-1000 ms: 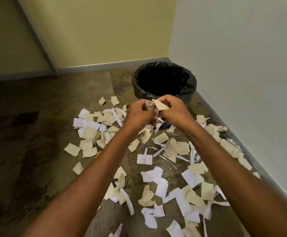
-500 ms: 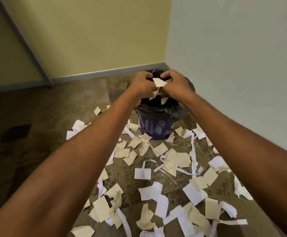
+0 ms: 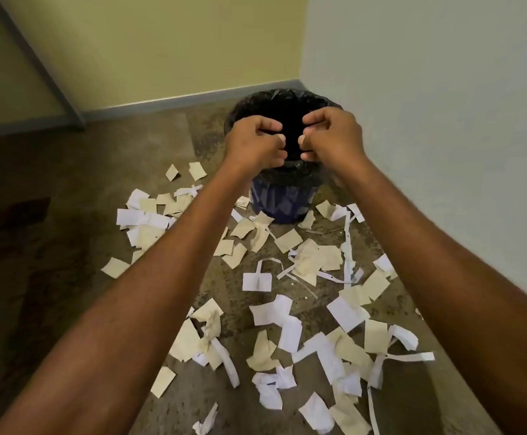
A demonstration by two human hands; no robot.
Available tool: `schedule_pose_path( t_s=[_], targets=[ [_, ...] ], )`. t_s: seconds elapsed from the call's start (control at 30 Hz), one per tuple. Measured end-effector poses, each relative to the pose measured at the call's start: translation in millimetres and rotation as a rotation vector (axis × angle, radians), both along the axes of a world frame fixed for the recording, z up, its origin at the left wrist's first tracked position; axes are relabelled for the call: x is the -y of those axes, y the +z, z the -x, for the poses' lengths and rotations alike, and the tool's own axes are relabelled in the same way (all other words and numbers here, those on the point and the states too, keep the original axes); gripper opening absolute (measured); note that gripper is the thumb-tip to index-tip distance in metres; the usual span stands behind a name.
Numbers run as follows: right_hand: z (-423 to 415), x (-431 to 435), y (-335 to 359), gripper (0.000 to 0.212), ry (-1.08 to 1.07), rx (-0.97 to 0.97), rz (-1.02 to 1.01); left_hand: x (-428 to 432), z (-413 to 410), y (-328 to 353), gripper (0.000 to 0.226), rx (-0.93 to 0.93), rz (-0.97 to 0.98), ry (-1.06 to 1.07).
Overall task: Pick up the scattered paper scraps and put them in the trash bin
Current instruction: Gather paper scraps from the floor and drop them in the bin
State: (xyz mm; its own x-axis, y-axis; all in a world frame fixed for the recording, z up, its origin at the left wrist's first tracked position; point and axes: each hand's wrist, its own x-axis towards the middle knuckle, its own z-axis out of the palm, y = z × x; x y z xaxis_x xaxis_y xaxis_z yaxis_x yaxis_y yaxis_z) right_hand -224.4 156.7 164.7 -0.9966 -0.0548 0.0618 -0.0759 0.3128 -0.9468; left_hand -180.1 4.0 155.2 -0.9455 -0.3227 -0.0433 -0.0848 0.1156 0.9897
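Note:
The trash bin (image 3: 282,200) is blue with a black liner and stands in the corner of the room. My left hand (image 3: 252,142) and my right hand (image 3: 331,136) hover side by side over its dark opening. Their fingers are loosely curled and slightly apart, and no paper shows in either hand. White and beige paper scraps (image 3: 289,313) lie scattered over the floor in front of the bin and under my forearms. A white square scrap (image 3: 257,281) lies in the middle of the heap. My arms hide some of the scraps.
A white wall (image 3: 428,120) runs close along the right side, and a yellow wall (image 3: 161,48) with a grey baseboard closes off the back. To the left, the brown mottled floor (image 3: 52,215) bears a dark stain. Long paper strips (image 3: 347,243) lie near the right wall.
Both hands rose from the floor to above the bin holding scraps. The scraps seen between the fingers half a second ago are gone, and the hands have parted a little.

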Motion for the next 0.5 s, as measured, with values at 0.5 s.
schedule_pose_path(
  t_s=[0.5],
  targets=[
    [-189, -66, -209, 0.030, 0.568, 0.371, -0.651, -24, -182, -208, 0.061, 0.650, 0.675, -0.631]
  ],
)
